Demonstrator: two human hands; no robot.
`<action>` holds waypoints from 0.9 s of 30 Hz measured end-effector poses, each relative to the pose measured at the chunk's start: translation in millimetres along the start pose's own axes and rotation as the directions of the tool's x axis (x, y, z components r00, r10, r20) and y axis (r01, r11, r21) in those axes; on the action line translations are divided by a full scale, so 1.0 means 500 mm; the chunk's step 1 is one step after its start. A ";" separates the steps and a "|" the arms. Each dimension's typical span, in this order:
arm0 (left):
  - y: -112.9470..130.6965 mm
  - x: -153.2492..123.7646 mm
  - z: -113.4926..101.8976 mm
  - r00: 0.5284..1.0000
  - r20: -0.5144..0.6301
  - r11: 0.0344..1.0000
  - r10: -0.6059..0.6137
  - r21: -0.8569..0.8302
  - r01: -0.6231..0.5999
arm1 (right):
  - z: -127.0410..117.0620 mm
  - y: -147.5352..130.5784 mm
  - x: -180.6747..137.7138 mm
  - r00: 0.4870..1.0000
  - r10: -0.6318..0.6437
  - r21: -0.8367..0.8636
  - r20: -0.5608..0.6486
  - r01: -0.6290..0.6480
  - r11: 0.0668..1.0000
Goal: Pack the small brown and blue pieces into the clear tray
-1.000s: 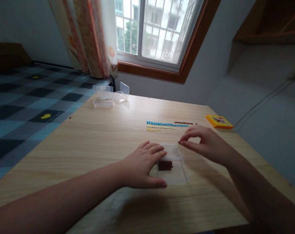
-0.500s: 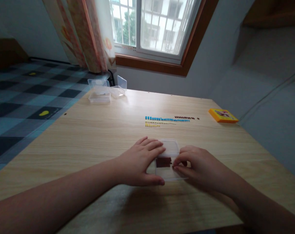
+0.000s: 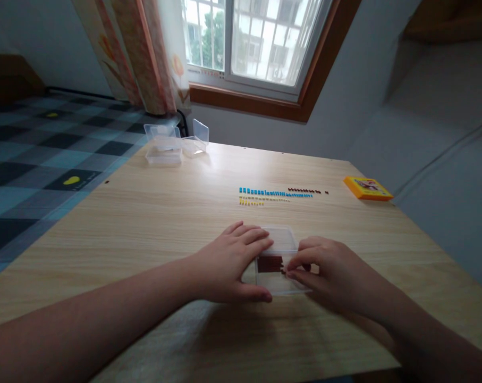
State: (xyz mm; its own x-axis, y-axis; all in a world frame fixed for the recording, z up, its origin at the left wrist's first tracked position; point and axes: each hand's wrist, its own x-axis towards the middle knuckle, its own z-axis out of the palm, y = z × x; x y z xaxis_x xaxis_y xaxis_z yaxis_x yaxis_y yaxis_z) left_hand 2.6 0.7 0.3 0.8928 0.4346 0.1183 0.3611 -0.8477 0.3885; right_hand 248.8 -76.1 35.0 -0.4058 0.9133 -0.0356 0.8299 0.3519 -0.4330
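Observation:
A small clear plastic box point(image 3: 279, 239) lies on the wooden table point(image 3: 165, 223) in front of me, with a block of dark brown small pieces point(image 3: 269, 264) inside. My left hand point(image 3: 228, 263) rests flat against the box's left side, fingers spread over its edge. My right hand point(image 3: 328, 274) reaches into the box from the right, thumb and forefinger pinched at the right end of the brown block. Whether a piece sits between the fingertips is too small to tell.
Rows of tiny blue pieces point(image 3: 275, 192), yellow pieces point(image 3: 252, 201) and brown pieces point(image 3: 306, 190) lie farther back. A yellow box point(image 3: 367, 188) sits at the right edge. Clear containers point(image 3: 165, 149) stand at the far left corner. A checked bed cover point(image 3: 45, 175) lies left.
My right hand came down from above the table behind the box into the box beside the brown block. The left hand stayed on the box.

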 end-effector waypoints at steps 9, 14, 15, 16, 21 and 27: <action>-0.003 -0.001 0.004 1.000 -0.010 1.000 0.011 0.011 -0.011 | 0.001 0.003 0.000 0.998 -0.033 0.013 0.059 0.032 0.999; -0.002 0.000 0.001 1.000 -0.004 1.000 0.010 0.005 -0.010 | 0.000 0.000 0.002 0.998 -0.023 0.005 0.054 0.022 1.000; -0.002 0.000 0.001 1.000 -0.001 1.000 0.009 0.005 -0.009 | 0.001 -0.001 0.002 0.998 -0.023 0.008 0.053 0.022 1.000; -0.001 0.000 0.001 1.000 0.000 1.000 0.009 0.005 -0.009 | 0.001 -0.001 0.002 0.998 -0.022 0.011 0.052 0.022 1.000; -0.002 -0.001 0.002 1.000 -0.009 1.000 0.008 0.005 -0.008 | 0.004 0.002 0.000 0.999 -0.028 0.024 0.027 0.028 0.999; -0.001 -0.001 0.001 1.000 0.006 1.000 0.002 0.008 -0.002 | 0.002 0.006 -0.002 0.999 -0.036 0.024 0.013 0.036 0.999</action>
State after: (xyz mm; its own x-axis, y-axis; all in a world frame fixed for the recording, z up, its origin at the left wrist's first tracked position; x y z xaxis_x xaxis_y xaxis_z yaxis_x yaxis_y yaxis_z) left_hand 2.3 0.6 -0.1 0.8951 0.4311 0.1137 0.3615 -0.8512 0.3805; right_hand 251.3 -75.9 32.6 -0.4404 0.8973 -0.0311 0.8053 0.3794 -0.4556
